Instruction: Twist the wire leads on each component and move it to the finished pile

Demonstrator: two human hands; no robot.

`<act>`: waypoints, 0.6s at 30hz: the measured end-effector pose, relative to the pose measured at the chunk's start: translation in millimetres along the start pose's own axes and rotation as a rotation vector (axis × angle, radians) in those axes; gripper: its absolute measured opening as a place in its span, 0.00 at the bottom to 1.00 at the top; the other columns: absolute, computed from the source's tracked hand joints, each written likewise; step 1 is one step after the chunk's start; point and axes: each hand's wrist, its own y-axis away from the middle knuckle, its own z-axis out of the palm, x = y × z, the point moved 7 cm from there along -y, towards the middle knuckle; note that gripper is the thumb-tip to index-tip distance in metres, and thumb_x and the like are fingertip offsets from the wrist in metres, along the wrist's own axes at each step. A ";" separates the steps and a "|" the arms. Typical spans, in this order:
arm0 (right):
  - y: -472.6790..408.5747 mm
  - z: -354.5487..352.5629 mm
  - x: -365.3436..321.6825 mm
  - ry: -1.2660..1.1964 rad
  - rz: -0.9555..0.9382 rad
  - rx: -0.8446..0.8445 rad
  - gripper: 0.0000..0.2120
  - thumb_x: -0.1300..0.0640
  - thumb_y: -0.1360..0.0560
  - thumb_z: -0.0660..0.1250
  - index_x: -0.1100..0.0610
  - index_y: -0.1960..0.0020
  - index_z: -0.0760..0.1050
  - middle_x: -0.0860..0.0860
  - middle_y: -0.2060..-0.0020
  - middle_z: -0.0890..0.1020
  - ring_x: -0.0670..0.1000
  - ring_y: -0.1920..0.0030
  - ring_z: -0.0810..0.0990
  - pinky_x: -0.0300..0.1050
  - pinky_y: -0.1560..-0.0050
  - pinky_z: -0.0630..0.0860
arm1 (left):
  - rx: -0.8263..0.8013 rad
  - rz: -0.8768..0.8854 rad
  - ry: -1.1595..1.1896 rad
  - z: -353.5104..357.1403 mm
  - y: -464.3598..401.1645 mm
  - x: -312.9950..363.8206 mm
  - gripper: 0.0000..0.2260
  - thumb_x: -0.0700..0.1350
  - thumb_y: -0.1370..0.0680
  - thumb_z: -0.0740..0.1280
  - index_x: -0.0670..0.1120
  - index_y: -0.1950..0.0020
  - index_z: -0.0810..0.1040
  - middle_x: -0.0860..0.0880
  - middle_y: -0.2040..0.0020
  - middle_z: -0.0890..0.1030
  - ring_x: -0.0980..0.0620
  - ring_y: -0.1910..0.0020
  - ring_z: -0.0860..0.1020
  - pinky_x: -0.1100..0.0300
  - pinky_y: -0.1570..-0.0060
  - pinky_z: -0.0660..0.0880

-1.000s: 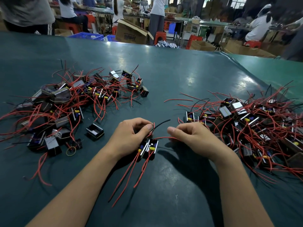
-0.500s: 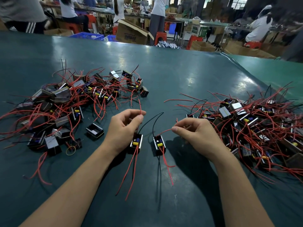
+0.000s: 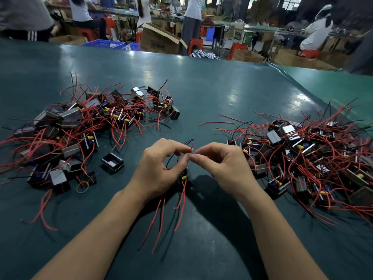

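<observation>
Work surface: dark teal matte table (image 3: 201, 87), glossy in patches.

Item in hand: one small black rectangular component with a yellow tab (image 3: 184, 175), at the table's near centre, between the two wrists. Its thin red and black wire leads (image 3: 188, 147) rise to the fingertips; further red leads trail from it toward the near edge.

Left hand (image 3: 157, 168): fingers curled, thumb and forefinger pinching the upper leads; the component sits just beside its palm. Whether a second component lies under this hand cannot be told.

Right hand (image 3: 224, 164): fingers curled, thumb and forefinger tips pinched at the same lead ends, touching or nearly touching the left fingertips.

Left pile: heap of black and silver components tangled in red wires (image 3: 80, 130), well apart from the hands. A lone black rectangular frame (image 3: 112, 163) lies at its near edge; a tan rubber band (image 3: 82, 186) lies nearby.

Right pile: larger heap of like components with red and black wires (image 3: 302, 154), just beside the right hand.

Background: seated and standing people, cardboard boxes (image 3: 159, 40), blue crates (image 3: 105, 43).
</observation>
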 end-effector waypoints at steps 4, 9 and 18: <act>0.6 2.0 2.1 -0.064 0.033 0.003 0.03 0.58 0.29 0.75 0.56 0.59 0.83 0.42 0.74 0.79 0.39 0.74 0.73 0.30 0.70 0.67 | -0.028 -0.085 0.123 3.6 1.7 -5.0 0.05 0.39 0.24 0.71 0.44 0.49 0.84 0.54 0.56 0.85 0.58 0.56 0.82 0.60 0.51 0.78; 1.6 -1.2 -1.2 -0.054 0.029 0.041 0.05 0.56 0.27 0.74 0.50 0.60 0.81 0.42 0.73 0.80 0.42 0.72 0.73 0.35 0.70 0.69 | -0.025 -0.059 0.163 2.7 1.1 -0.4 0.06 0.39 0.24 0.71 0.43 0.49 0.84 0.53 0.59 0.85 0.57 0.59 0.83 0.61 0.54 0.78; 4.0 -8.8 -9.5 0.020 -0.021 0.146 0.08 0.56 0.23 0.69 0.49 0.61 0.80 0.45 0.69 0.81 0.51 0.69 0.77 0.54 0.64 0.77 | -0.041 0.011 0.114 3.1 0.3 4.2 0.05 0.36 0.26 0.72 0.40 0.52 0.86 0.49 0.60 0.85 0.54 0.60 0.83 0.53 0.57 0.79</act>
